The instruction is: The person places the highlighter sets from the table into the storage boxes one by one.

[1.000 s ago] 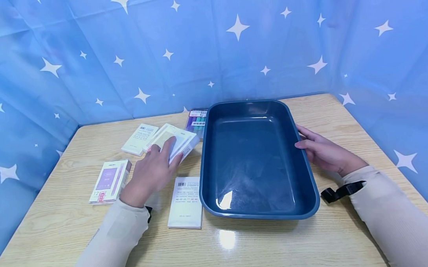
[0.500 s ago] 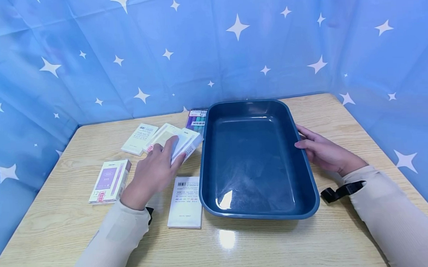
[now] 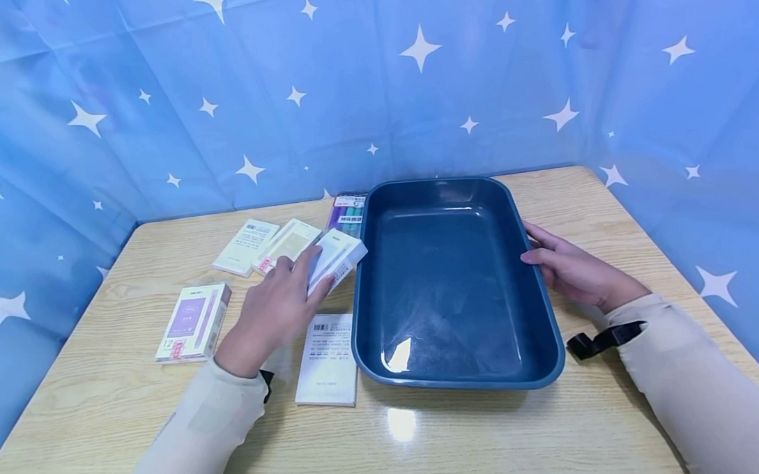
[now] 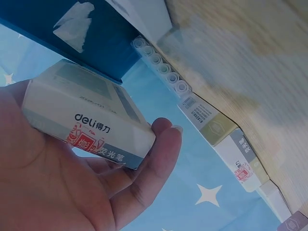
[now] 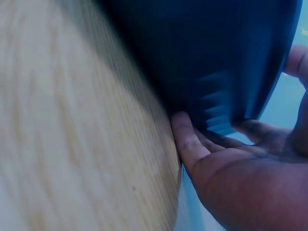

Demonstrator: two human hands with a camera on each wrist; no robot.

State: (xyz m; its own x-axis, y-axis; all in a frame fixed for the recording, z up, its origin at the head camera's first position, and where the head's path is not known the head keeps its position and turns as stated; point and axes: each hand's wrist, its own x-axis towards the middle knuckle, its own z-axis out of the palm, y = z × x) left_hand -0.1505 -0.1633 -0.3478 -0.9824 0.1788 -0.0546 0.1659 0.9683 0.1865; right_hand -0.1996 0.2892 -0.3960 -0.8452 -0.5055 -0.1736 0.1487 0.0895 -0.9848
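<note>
In my left hand I grip a small white highlighter box with a blue-grey panel. It is tilted, close to the left rim of the dark blue plastic tub. The left wrist view shows the box held between thumb and fingers, its printed end facing the camera. My right hand holds the tub's right side, thumb on the rim. Seen from the right wrist, the fingers press the outer wall low down near the table.
Left of the tub lie a beige-panelled box, a white box, a purple-panelled box and a white box face down. A clear pack of purple and green markers sits behind. A starred blue curtain borders the table.
My left hand has shifted slightly right with the highlighter box, which has moved off the beige-panelled box toward the tub. My right hand and the tub stay put.
</note>
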